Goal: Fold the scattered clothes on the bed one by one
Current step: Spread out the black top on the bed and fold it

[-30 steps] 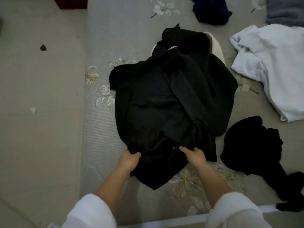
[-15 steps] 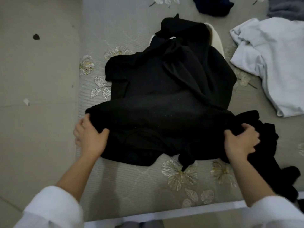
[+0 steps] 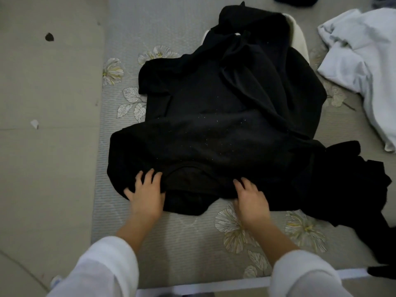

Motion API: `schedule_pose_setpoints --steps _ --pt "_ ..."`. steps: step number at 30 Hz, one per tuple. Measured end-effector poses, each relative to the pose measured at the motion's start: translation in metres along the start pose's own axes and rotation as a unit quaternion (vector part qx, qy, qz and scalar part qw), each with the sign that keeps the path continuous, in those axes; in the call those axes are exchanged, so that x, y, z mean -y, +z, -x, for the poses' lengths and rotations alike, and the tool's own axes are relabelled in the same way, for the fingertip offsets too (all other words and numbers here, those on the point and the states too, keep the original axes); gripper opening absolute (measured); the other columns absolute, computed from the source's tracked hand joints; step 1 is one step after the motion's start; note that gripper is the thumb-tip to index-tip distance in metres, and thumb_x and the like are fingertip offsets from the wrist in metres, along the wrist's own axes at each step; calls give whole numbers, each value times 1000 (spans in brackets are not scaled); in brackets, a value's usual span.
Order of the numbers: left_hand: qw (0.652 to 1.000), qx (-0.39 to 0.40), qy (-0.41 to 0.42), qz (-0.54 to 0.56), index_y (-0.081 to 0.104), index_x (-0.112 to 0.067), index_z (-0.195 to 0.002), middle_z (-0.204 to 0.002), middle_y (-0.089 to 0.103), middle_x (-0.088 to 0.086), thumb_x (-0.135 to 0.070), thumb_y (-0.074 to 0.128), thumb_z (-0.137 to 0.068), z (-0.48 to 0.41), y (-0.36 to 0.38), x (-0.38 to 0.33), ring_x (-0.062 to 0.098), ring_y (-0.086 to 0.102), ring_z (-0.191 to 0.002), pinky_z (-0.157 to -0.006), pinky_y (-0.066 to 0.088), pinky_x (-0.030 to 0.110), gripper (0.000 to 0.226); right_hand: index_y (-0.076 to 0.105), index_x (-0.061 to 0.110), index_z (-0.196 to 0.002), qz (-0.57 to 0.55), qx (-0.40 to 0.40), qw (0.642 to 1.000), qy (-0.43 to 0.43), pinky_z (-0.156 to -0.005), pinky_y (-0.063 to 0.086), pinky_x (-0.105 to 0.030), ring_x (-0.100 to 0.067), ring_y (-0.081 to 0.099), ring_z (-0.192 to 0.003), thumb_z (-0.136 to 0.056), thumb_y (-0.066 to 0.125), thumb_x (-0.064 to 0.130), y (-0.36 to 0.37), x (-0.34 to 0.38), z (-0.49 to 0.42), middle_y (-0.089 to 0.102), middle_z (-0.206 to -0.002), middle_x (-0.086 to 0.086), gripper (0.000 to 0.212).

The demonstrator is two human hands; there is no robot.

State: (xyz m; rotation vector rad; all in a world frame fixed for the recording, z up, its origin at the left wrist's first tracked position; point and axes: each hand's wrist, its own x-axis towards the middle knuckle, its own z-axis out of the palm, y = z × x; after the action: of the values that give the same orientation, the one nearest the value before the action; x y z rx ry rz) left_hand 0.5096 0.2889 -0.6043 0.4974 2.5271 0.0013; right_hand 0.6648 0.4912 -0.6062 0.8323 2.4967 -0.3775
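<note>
A large black garment (image 3: 214,125) lies spread and rumpled across the grey flowered bed (image 3: 171,236), its neckline toward me. My left hand (image 3: 146,192) rests flat on its near left edge with the fingers spread. My right hand (image 3: 250,200) presses flat on the near edge just right of the neckline. Neither hand grips the cloth. A second black piece (image 3: 351,189) lies bunched at the right, touching the big garment.
A white garment (image 3: 364,61) lies crumpled at the right rear. A cream item (image 3: 299,33) peeks from under the black garment's far end. Dark clothes (image 3: 293,0) sit at the top edge. The floor (image 3: 42,146) runs along the left, with small scraps on it.
My hands let go of the garment's edges, which they had pulled apart, and moved inward. They now lie flat on the near edge by the neckline. The garment lies wider and flatter.
</note>
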Motion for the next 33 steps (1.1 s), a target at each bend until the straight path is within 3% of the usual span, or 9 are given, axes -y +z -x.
schedule_pose_setpoints --steps 3,6,12,16,18,20,25,30,33 --pt "992 -26 -15 124 52 -28 -132 -142 45 -2 -28 50 -96 -1 -12 11 19 26 -139 -103 21 61 36 62 15 -117 -179 -71 980 48 -86 46 -36 -28 60 -105 -93 50 16 -17 -4 0 63 -116 -7 27" --pt "974 -28 -18 223 61 -31 -116 -109 63 -2 -30 54 -93 7 -33 15 20 52 -115 -105 19 56 24 62 13 -94 -377 -112 915 94 -70 41 -32 -25 60 -81 -94 48 15 -56 -4 12 65 -82 -5 14" --pt "980 49 34 188 58 -34 -105 -88 63 -8 -28 65 -85 57 -82 9 16 56 -99 -106 25 45 22 58 18 -89 -390 -174 903 -45 -69 43 -30 -9 58 -76 -98 47 22 -154 4 58 63 -80 2 14" --pt "941 116 95 303 61 -27 -83 -81 65 -8 -45 78 -72 105 -122 2 12 64 -81 -65 44 22 27 56 17 -83 -418 -197 883 -80 -66 38 -28 -7 51 -69 -99 47 22 -211 9 100 56 -72 5 19" --pt "929 137 101 328 64 -21 -91 -89 69 -3 -65 72 -67 131 -142 -1 12 66 -84 -67 47 21 51 55 14 -80 -424 -193 880 -98 -66 37 -27 -7 50 -68 -99 47 20 -234 8 122 54 -71 6 21" --pt "928 133 96 335 65 -15 -105 -102 69 5 -86 56 -62 153 -159 -1 19 67 -94 -81 48 29 83 55 10 -81 -423 -179 881 -112 -67 38 -28 -8 52 -70 -98 47 22 -254 8 142 55 -72 4 22" --pt "914 127 109 369 67 -9 -95 -87 71 7 -41 74 -71 188 -214 18 20 69 -79 -70 47 25 41 68 7 -93 -477 -82 867 -122 -77 48 -31 -17 65 -79 -94 55 22 -298 6 189 70 -86 -12 20" --pt "911 100 102 386 63 -17 -67 -57 58 -4 -22 64 -83 209 -272 50 10 54 -49 -43 36 17 17 68 2 -97 -492 73 851 -166 -60 54 -20 -18 69 -72 -83 68 16 -337 9 237 71 -84 -9 20" --pt "958 55 147 239 57 -17 -61 -53 51 -6 -21 65 -60 220 -304 63 11 49 -51 -47 34 20 9 66 2 -95 -436 139 868 -194 -64 57 -24 -21 69 -74 -72 71 3 -356 19 259 71 -84 -11 23"
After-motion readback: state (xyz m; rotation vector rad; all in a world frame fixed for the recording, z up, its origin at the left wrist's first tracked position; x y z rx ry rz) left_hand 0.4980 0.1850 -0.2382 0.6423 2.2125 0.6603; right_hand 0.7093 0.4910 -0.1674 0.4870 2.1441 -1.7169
